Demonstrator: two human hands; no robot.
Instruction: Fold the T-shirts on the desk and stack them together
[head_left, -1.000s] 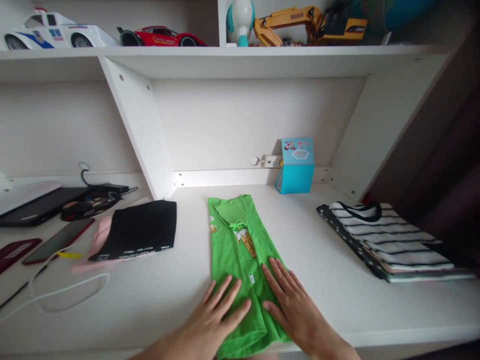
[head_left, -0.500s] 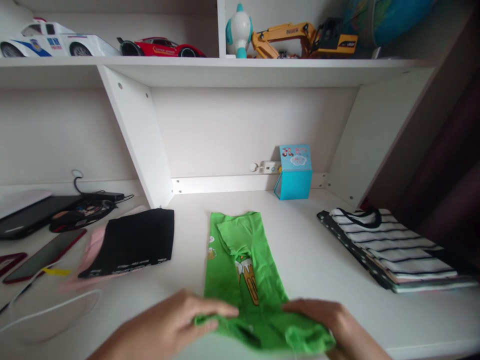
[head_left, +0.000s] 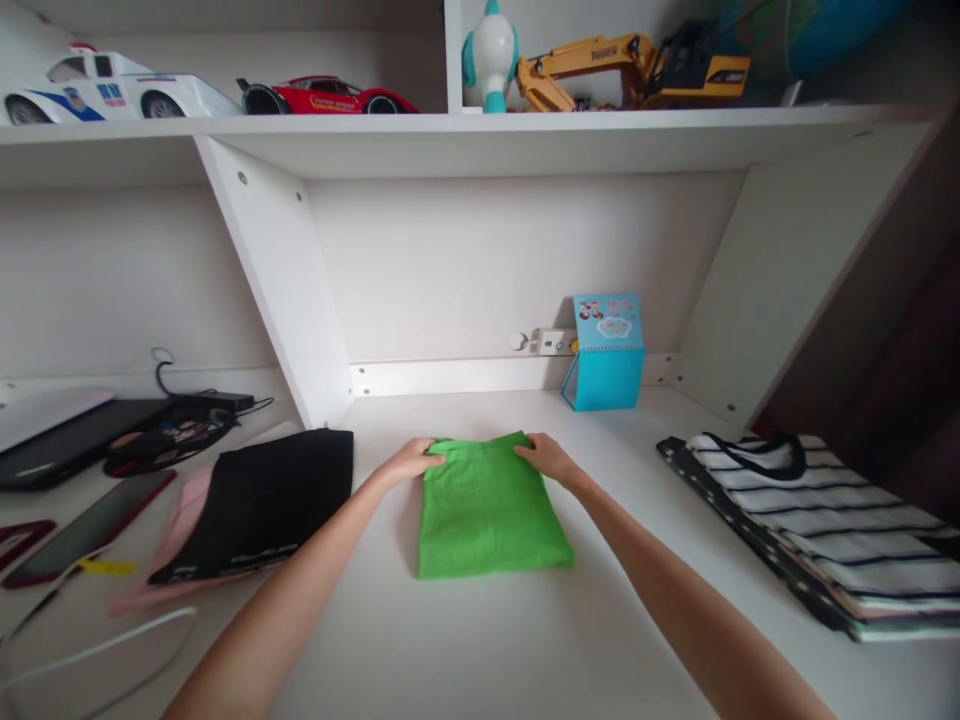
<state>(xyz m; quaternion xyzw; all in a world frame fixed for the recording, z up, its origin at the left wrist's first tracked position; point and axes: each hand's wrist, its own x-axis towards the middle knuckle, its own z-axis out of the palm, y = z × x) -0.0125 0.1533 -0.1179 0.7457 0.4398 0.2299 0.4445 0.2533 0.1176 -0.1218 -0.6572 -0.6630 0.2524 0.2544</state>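
A green T-shirt (head_left: 491, 515) lies folded into a rough square on the white desk, its plain side up and the printed mug picture hidden inside. My left hand (head_left: 411, 461) pinches its far left corner between thumb and fingers. At the far right corner, my right hand (head_left: 547, 460) grips the cloth the same way. Both forearms reach forward on either side of the shirt.
Folded black and pink clothes (head_left: 277, 500) lie to the left, near a phone (head_left: 94, 525) and cables. A stack of folded clothes (head_left: 817, 520) is on the right. Behind stands a blue desk calendar (head_left: 609, 375). Toys, including an excavator (head_left: 637, 70), line the shelf (head_left: 525, 122) above.
Both hands have moved from the near edge to the far edge, carrying the shirt's near end over. The long strip is now a shorter square, covering the print.
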